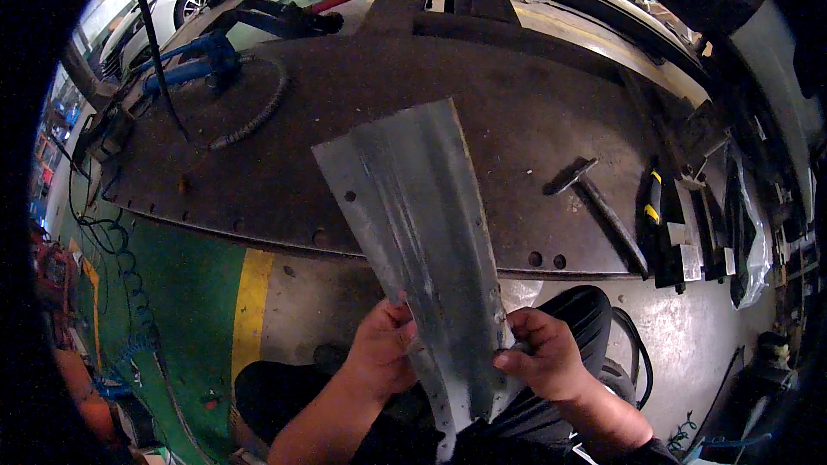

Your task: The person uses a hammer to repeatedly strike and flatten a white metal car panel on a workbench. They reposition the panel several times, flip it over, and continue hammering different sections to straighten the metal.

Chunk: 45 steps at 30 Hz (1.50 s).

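Note:
A long grey sheet-metal panel, with creases running along it and a small hole near its left edge, is held up in front of me. Its wide end reaches out over the dark metal workbench, while the narrow end points down toward my lap. My left hand is closed on the panel's left edge, its other fingers partly hidden behind the sheet. On the opposite edge my right hand pinches the metal between thumb and fingers.
A hammer lies on the bench's right side, beside a yellow-and-black handled tool and metal blocks. Far left is a blue tool with a hose. A coiled air hose hangs left; a white car stands beyond.

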Each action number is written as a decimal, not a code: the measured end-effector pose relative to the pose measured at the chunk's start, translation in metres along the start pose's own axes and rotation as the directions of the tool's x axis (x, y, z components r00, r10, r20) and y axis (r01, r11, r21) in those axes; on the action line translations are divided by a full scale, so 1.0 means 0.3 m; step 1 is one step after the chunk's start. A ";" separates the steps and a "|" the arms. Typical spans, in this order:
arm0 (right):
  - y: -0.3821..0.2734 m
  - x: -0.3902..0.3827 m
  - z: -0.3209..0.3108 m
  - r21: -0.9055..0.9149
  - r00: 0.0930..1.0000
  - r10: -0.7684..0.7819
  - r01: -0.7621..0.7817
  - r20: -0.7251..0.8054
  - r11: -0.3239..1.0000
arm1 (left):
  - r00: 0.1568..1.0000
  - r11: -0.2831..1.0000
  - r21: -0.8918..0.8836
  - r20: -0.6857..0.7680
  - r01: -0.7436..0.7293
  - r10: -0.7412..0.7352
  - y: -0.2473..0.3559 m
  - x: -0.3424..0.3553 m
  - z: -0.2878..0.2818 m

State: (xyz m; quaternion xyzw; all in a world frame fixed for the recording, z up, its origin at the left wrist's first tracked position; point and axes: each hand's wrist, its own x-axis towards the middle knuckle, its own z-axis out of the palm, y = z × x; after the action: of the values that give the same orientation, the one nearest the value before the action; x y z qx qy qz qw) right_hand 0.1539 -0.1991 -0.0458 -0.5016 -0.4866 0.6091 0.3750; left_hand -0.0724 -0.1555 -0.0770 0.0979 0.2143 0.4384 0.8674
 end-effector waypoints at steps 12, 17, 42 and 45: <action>0.025 -0.011 -0.041 0.053 1.000 0.012 -0.012 0.000 0.999 | 0.986 0.936 0.328 -0.058 -0.129 0.157 0.035 0.027 0.037; 0.037 -0.018 -0.046 0.031 1.000 0.001 -0.001 -0.025 1.000 | 0.990 0.886 0.450 -0.032 -0.109 0.138 0.025 0.026 0.026; -0.017 -0.047 -0.016 -0.182 0.921 -0.054 -0.019 -0.385 0.983 | 0.867 0.719 0.620 -0.120 -0.315 0.484 0.056 0.035 0.062; -0.074 -0.077 -0.028 -0.398 0.815 -0.235 0.006 -0.530 0.918 | 0.767 0.591 0.595 0.068 -0.545 0.638 0.077 0.008 0.067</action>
State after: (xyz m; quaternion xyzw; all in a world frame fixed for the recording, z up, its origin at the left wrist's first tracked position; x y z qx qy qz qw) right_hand 0.1664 -0.2136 -0.0189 -0.6897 -0.4922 0.3012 0.4373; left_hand -0.0785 -0.1394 -0.0516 0.3905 0.3584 0.6200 0.5785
